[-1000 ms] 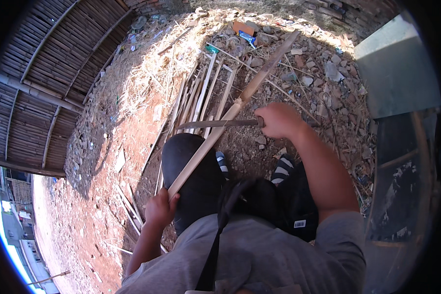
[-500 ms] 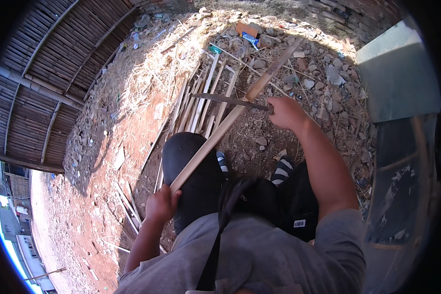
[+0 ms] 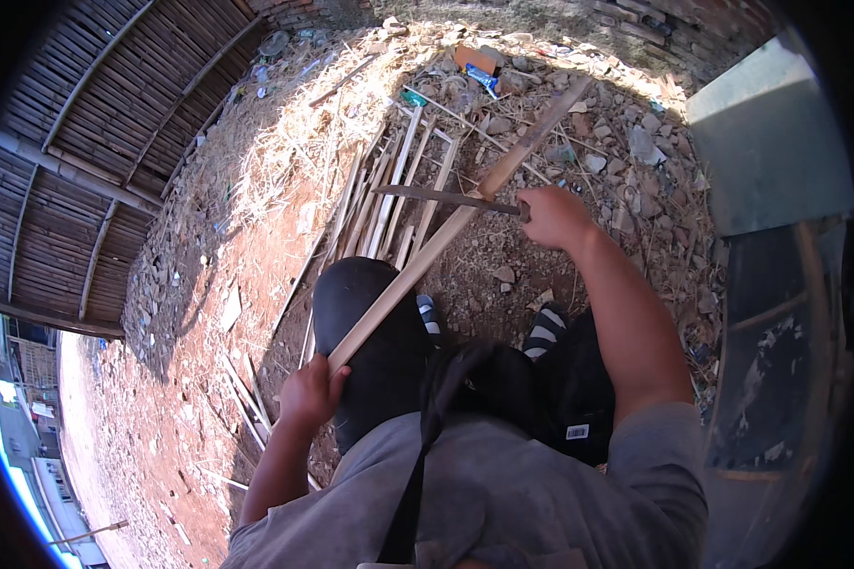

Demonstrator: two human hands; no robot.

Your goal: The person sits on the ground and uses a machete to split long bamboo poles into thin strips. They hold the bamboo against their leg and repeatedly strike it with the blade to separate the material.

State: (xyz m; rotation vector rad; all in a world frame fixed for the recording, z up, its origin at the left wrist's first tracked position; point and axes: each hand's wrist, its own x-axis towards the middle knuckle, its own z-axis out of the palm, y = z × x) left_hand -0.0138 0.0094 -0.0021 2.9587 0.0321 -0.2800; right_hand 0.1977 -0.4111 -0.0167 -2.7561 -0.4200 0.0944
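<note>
The left hand [image 3: 306, 394] is gripping the near end of a long pale bamboo strip [image 3: 446, 232]; the right hand [image 3: 552, 216], clenched around a dark-bladed knife [image 3: 446, 198], is shaving it mid-length (finished pale slats [image 3: 389, 204] are lying beyond).

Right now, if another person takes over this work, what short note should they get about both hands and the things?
Left hand: shut on the near end of the long wooden strip, which runs up and away over the left knee.
Right hand: shut on the handle of the long knife; the blade lies across the strip about midway, pointing left.
Pile of split strips lies on the ground ahead, among stones and straw.
Done: many strips are already in the pile.
Left: the strip in hand is still whole as far as I can tell.
</note>
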